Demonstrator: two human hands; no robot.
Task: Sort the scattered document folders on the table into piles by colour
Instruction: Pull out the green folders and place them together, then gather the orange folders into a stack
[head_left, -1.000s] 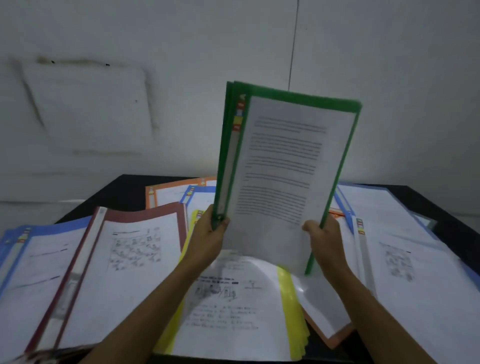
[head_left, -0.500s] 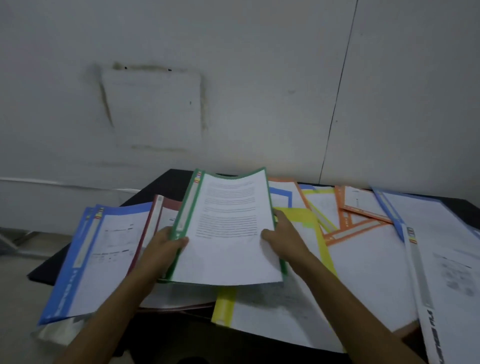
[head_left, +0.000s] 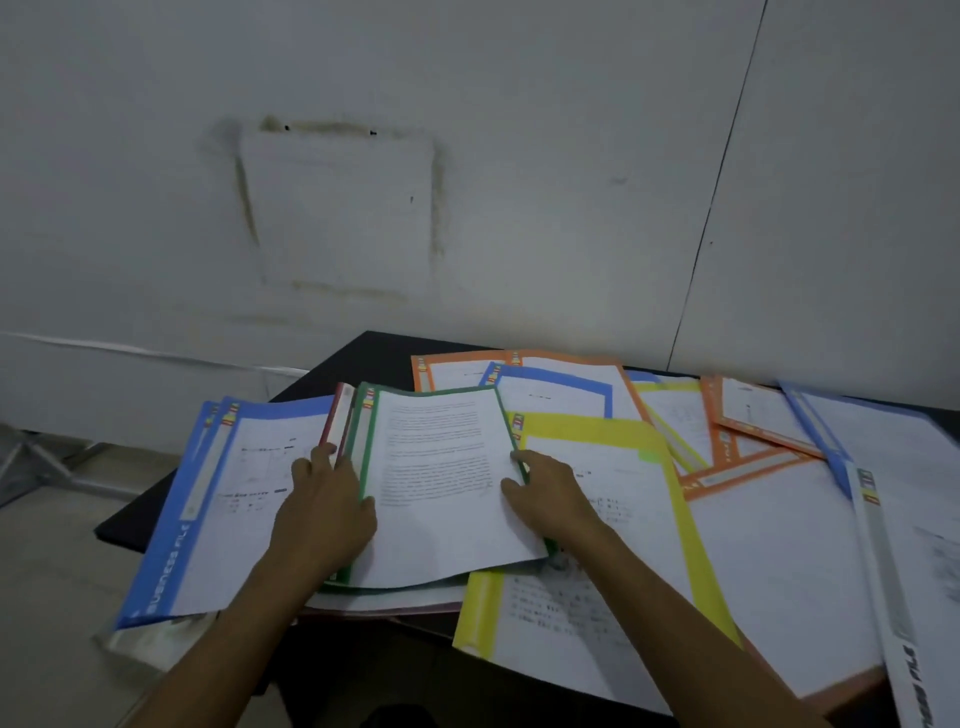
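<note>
A stack of green folders (head_left: 441, 483) with a printed page on top lies flat over a red folder (head_left: 340, 415), between a blue folder (head_left: 228, 499) on the left and a yellow folder (head_left: 613, 525) on the right. My left hand (head_left: 324, 512) rests at the stack's left edge, thumb on the green spine and fingers stretched over the red and blue folders. My right hand (head_left: 545, 499) holds the stack's right edge, thumb on the page and fingers curled along the rim.
Orange folders (head_left: 737, 467), another blue folder (head_left: 550, 395) and yellow ones overlap at the back. White and blue folders (head_left: 883, 519) cover the right side. The black table (head_left: 379, 358) stands against a white wall; its left edge drops to the floor.
The green stack, held upright a second ago, has come down flat onto the red folder. My view has swung left, and my left fingers have spread off the stack's edge.
</note>
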